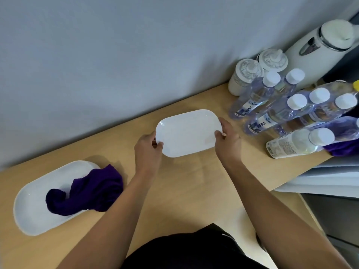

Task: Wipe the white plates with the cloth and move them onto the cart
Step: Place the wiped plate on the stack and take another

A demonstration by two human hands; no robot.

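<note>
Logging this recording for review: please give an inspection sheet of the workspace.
Surface: wooden table, pale.
Job's things: held plate, gripped at both ends; second plate on the table, purple cloth lying in it.
Clutter: water bottles, two lidded jars, white kettle, at right.
Grips: left hand and right hand each pinch one plate end.
Cables: nothing seen.
Surroundings: grey wall behind; cart not identifiable.

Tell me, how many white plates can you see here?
2. One plate is held between the left hand and right hand; the other plate lies on the table's left, under the purple cloth. Others may be hidden.
</note>
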